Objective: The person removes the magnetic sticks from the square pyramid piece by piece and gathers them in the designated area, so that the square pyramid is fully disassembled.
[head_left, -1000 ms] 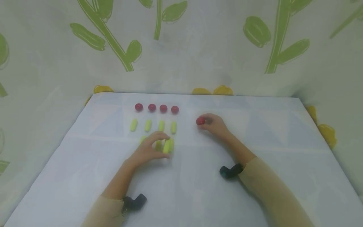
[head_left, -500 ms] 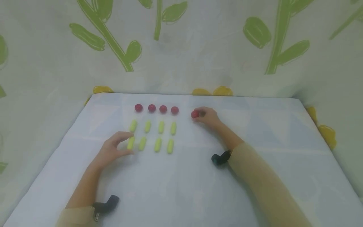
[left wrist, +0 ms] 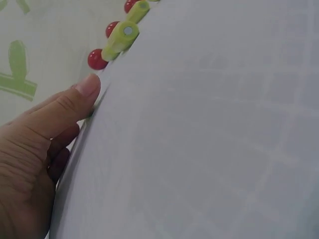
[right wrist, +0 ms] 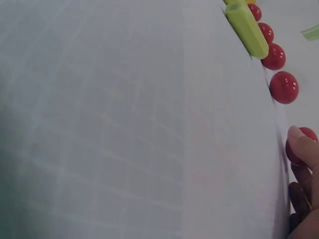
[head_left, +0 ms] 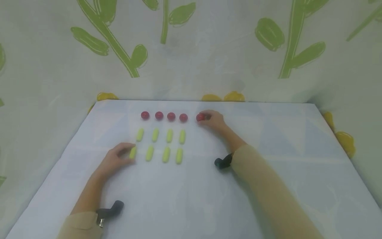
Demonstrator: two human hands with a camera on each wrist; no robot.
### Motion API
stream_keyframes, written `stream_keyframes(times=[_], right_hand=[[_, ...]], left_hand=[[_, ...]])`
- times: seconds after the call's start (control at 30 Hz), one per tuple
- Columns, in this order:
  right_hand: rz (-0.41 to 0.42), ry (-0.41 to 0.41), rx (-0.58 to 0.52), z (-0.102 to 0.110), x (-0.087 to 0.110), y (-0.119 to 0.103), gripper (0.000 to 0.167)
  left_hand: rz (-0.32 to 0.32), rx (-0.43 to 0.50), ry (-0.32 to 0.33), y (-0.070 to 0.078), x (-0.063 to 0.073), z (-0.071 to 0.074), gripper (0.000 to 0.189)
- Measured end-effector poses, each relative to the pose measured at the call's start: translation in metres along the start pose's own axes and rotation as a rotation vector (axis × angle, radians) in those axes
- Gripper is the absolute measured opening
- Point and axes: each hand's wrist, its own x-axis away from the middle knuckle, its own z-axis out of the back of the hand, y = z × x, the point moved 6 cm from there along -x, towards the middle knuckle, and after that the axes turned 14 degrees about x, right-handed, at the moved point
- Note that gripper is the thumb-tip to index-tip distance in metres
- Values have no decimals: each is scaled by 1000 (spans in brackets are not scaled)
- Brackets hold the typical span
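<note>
In the head view my left hand (head_left: 114,159) pinches a short yellow-green stick (head_left: 133,152) end to end, at the left end of the near row of sticks (head_left: 150,153). The left wrist view shows that hand's thumb (left wrist: 75,102), which mostly hides the stick. My right hand (head_left: 214,120) holds a glossy red ball (head_left: 200,117) between thumb and fingers, low over the table, right of a row of red balls (head_left: 183,117). In the right wrist view the thumb lies across the held ball (right wrist: 309,133).
A second row of yellow-green sticks (head_left: 169,135) lies between the balls and the near row. One stick (left wrist: 122,36) shows a grey disc at its end. The white table (head_left: 185,199) meets a leaf-patterned wall (head_left: 206,56) at the back. Dark cameras (head_left: 110,209) sit on both wrists.
My left hand has carried its stick from the near row's right end to its left end. The right hand has moved left and farther back with its ball, closer to the ball row.
</note>
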Motion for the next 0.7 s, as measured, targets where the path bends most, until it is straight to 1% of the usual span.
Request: stream_keyframes(times=[0.1, 0.2, 0.33, 0.57, 0.7], right_hand=[[-12, 17, 49, -2, 0, -1, 47], [4, 57, 97, -2, 0, -2, 46], [17, 95, 116, -2, -1, -3, 46], [27, 90, 122, -6, -4, -4, 48], [14, 85, 121, -7, -6, -3, 50]], left_hand=[[-10, 2, -1, -2, -1, -4, 65], [-12, -4, 12, -2, -2, -7, 64], [-7, -14, 40, 0, -1, -9, 66], [29, -34, 57, -1, 1, -9, 74], [32, -49, 65, -2, 1, -7, 80]])
